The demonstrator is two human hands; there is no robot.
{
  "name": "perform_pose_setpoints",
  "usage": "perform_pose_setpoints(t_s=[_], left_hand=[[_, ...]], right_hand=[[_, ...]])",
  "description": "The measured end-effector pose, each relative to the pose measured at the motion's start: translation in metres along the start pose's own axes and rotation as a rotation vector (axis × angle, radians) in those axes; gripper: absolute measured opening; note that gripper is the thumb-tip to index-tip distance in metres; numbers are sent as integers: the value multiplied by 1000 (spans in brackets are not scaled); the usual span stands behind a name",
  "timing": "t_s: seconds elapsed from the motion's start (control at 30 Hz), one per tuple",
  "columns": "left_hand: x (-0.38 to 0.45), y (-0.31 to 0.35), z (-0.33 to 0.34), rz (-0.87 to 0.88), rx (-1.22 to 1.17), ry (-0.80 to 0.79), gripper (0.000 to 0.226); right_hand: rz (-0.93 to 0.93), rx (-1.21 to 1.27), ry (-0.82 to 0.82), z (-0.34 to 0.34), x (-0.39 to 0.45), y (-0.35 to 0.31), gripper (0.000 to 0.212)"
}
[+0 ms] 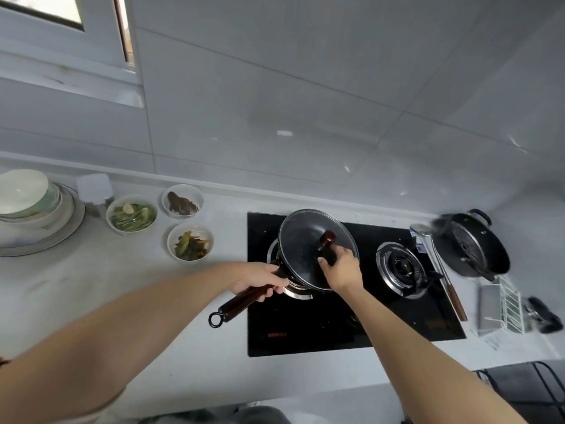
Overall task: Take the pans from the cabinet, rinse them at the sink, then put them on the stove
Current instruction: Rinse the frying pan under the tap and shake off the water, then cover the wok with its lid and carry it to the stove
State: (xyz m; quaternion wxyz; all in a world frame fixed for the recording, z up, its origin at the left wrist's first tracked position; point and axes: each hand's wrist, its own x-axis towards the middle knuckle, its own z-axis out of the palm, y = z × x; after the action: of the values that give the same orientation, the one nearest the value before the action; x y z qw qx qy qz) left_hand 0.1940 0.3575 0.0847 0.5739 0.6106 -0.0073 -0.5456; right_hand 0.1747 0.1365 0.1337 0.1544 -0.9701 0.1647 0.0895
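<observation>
A black pan sits over the left burner of the black stove [305, 328], mostly hidden under its glass lid [301, 243]. My left hand [260, 278] is shut on the pan's dark wooden handle [237, 302], which ends in a ring and points toward me. My right hand [339, 266] grips the stem under the lid's dark knob [327, 237]. The lid is tilted, its near edge low. A second black pan [472, 249] with a steamer insert stands tilted on the counter right of the stove.
The right burner [402, 267] is bare. A ladle [440, 264] lies along the stove's right edge. Three bowls of food [131, 217] and a stack of plates [30, 206] stand on the counter to the left. A white wire rack [501, 307] sits at the right.
</observation>
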Motion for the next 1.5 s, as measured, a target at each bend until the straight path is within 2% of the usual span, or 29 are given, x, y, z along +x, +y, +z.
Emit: perform_pose_setpoints(t_s=[0.1, 0.17, 0.27, 0.33, 0.4, 0.5, 0.63, 0.8, 0.97, 1.17, 1.33, 1.4, 1.5], left_hand=[[-2, 1, -4, -1, 121, 94, 41], [-4, 3, -6, 22, 135, 118, 37], [-19, 1, -5, 88, 196, 196, 35], [-32, 1, -8, 184, 307, 370, 47], [-57, -1, -17, 318, 195, 587, 41], [-111, -11, -35, 453, -144, 775, 20], [-188, -46, -51, 514, -401, 894, 19], [-287, -132, -58, 473, -574, 1138, 18], [-407, -219, -73, 408, -675, 1405, 13], [-536, -319, -132, 428, -810, 1623, 14], [-629, -411, -209, 371, -845, 1734, 21], [-662, -443, -248, 309, -820, 1762, 24], [-704, -483, -313, 191, -758, 1780, 35]], right_hand=[[-5, 7, -19, 5, 5, -1, 58], [8, 24, -33, 7, 7, 1, 60], [36, 79, 56, 8, -12, -9, 55], [-9, 148, 161, 7, -33, -25, 42], [-110, 264, 181, 9, -60, -53, 29], [-273, 418, 96, 21, -96, -104, 15], [-491, 495, -54, 54, -129, -181, 10], [-718, 539, -291, 98, -182, -279, 12], [-920, 497, -530, 130, -281, -373, 13], [-1137, 368, -635, 170, -372, -501, 14], [-1069, 377, -800, 252, -432, -620, 18], [-926, 482, -883, 288, -450, -664, 19], [-564, 617, -1026, 334, -471, -731, 25]])
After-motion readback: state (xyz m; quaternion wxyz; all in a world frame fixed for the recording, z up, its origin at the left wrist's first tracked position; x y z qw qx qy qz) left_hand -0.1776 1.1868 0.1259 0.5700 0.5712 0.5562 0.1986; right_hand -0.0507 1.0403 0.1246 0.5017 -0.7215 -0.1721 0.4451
